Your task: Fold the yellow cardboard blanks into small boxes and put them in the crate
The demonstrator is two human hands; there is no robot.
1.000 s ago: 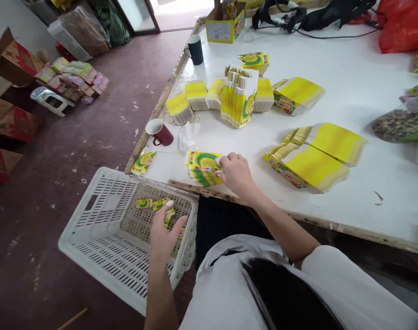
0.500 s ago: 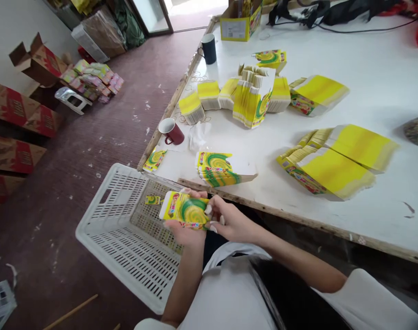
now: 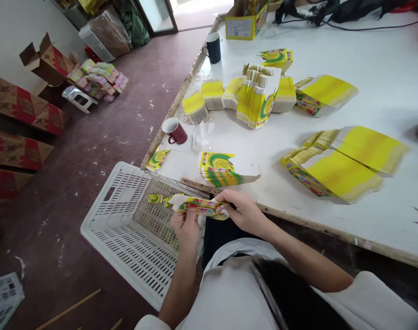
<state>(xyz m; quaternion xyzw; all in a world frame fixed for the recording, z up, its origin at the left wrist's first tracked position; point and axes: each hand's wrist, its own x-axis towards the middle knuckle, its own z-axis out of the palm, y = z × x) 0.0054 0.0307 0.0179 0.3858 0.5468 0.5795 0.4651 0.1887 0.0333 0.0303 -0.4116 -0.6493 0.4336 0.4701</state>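
Between both hands is a small yellow and green printed carton (image 3: 202,206), its narrow side facing up and a white flap standing out at the left end. My left hand (image 3: 187,225) grips the carton's left part, thumb on the near side. At the carton's right end, the fingers of my right hand (image 3: 241,211) are closed on the flaps. A fanned stack of flat cartons (image 3: 219,169) lies just beyond, on the edge of the white table (image 3: 236,137). Below and left, a white plastic basket (image 3: 109,229) holds several small yellow cartons (image 3: 155,198).
A maroon mug (image 3: 176,131), a dark mug (image 3: 214,48) and a single flat carton (image 3: 158,158) are near the table's left edge. Further bundles of flat cartons (image 3: 353,165) lie across the table. Cardboard boxes (image 3: 19,103) are stacked on the floor at left.
The carton has been turned from its broad face to its narrow side, and its left flap now sticks out. My left hand has shifted from beneath it to a side grip.
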